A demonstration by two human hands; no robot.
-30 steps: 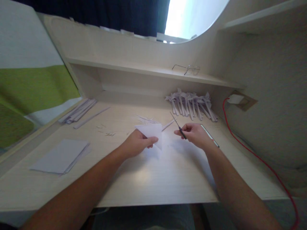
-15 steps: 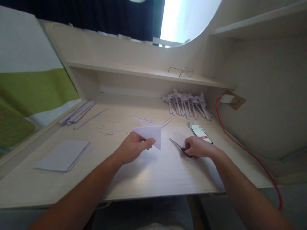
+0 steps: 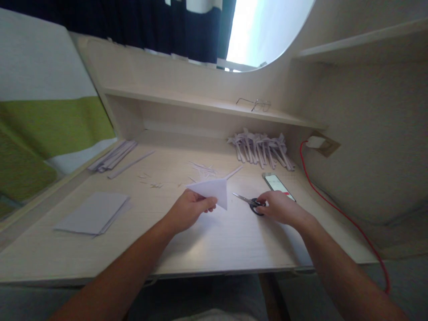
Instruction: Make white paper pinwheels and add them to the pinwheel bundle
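Observation:
My left hand (image 3: 192,209) pinches a folded piece of white paper (image 3: 214,189) between thumb and fingers, a little above the desk. To its right, the fingers of my right hand (image 3: 279,206) grip one handle loop of a pair of black-handled scissors (image 3: 254,205). The scissor blades look closed and point left toward the paper. Whether the scissors touch the desk I cannot tell. Behind the folded paper lie thin white paper strips (image 3: 202,169) and a narrow paper stick (image 3: 234,172).
A stack of white paper sheets (image 3: 92,213) lies at left, with rolled paper sticks (image 3: 113,156) behind it. Several paper pinwheels (image 3: 261,147) lie at the back right. A phone (image 3: 277,185) sits beyond my right hand; a red cable (image 3: 334,205) runs along the right. Glasses (image 3: 259,104) rest on the shelf.
My right hand has shifted its hold on the scissors, and more of the handle loops shows. The folded paper has tilted slightly in my left hand. The view has moved a little.

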